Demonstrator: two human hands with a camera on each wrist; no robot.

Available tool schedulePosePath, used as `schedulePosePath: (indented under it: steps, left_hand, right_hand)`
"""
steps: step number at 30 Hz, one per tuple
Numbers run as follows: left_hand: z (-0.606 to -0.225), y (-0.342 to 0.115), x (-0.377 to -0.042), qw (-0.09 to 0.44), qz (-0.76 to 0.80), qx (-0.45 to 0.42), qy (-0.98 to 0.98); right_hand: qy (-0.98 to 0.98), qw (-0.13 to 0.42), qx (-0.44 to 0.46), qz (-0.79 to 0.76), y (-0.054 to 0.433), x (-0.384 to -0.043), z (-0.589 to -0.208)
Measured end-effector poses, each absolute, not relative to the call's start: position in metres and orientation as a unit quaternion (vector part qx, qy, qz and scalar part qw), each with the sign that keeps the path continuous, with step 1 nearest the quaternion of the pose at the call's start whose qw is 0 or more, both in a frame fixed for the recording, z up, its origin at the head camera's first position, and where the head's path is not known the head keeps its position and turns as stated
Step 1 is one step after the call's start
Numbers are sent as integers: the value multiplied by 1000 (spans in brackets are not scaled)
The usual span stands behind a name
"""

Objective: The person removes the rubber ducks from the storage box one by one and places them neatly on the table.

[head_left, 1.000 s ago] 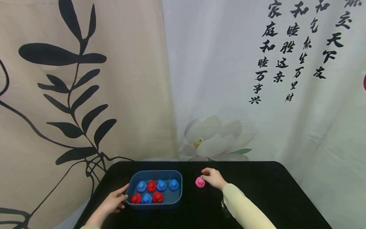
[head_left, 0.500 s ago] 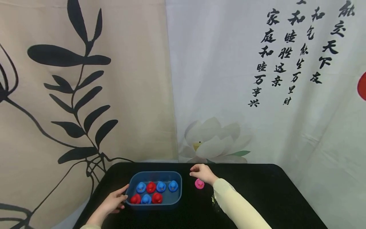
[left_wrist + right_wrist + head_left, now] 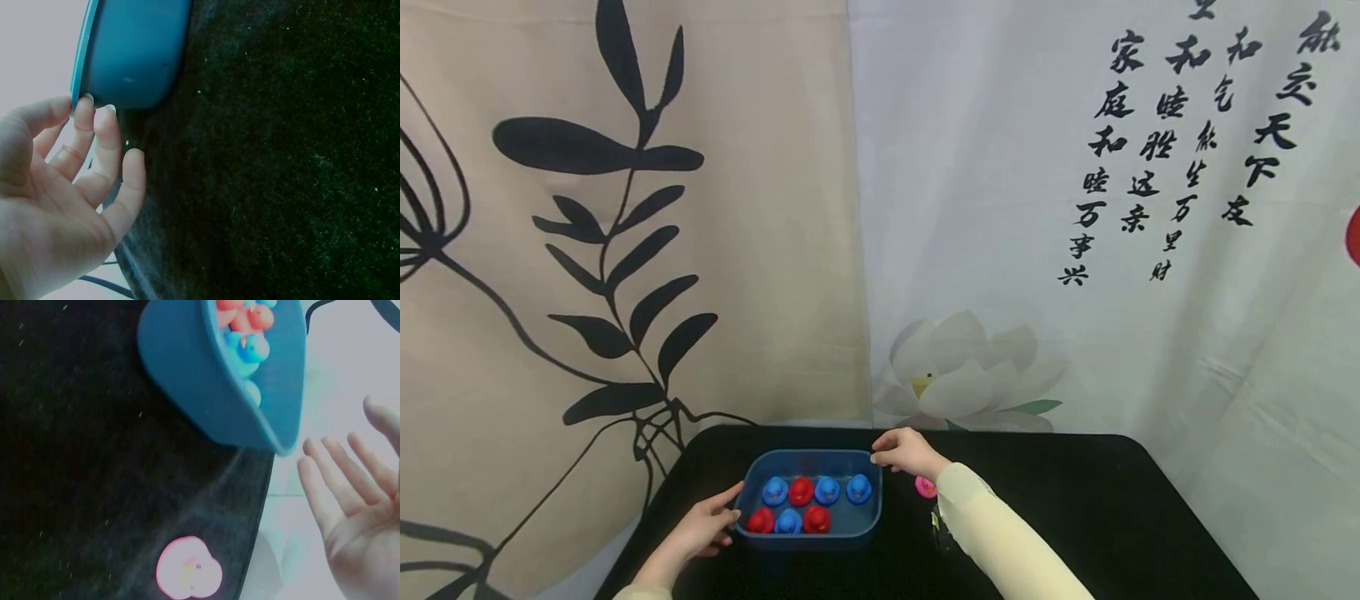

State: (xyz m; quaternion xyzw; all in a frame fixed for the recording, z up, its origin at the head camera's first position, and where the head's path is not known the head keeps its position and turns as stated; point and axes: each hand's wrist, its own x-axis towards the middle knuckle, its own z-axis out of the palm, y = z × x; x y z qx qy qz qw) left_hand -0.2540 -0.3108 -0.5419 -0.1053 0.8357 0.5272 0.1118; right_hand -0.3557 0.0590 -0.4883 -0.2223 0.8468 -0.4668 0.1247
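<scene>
A blue plastic bin (image 3: 868,523) stands on the black table, with several blue and red rubber ducks (image 3: 827,490) in it. At its left end my left hand (image 3: 700,525) pinches the rim, thumb and fingers at the bin's edge in the left wrist view. Beside the bin's back right corner is my right hand (image 3: 913,454), fingers extended and nothing held, as the right wrist view shows (image 3: 362,500). A pink rubber duck (image 3: 187,569) sits on the table right of the bin, partly covered by my right wrist in the head view.
The black table (image 3: 1075,500) reaches out to the right of my right sleeve. A fabric backdrop (image 3: 775,208) with plant prints and dark lettering hangs behind it. A small dark object (image 3: 940,533) shows beside my right sleeve.
My right hand has moved left, away from the pink duck and up to the bin's right end. The pink duck has stayed on the table. My left hand keeps its place at the rim.
</scene>
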Motion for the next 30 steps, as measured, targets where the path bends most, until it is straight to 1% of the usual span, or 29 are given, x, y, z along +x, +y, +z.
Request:
schedulePosePath:
  steps: [6, 10, 18, 26, 30]
  left_hand:
    - [-539, -309, -254, 111, 524, -107, 838]
    - [-538, -308, -253, 107, 523, -108, 839]
    - [-541, -308, -252, 103, 522, -113, 839]
    - [-542, -309, -252, 102, 525, -110, 838]
    - [-542, -310, -252, 103, 526, -104, 838]
  right_hand:
    - [831, 166, -187, -496, 43, -356, -491]
    - [836, 173, -181, -489, 35, -357, -496]
    - [860, 150, -199, -445, 22, -356, -502]
    - [891, 133, -168, -401, 11, -354, -506]
    - [906, 124, -170, -368, 3, -354, -506]
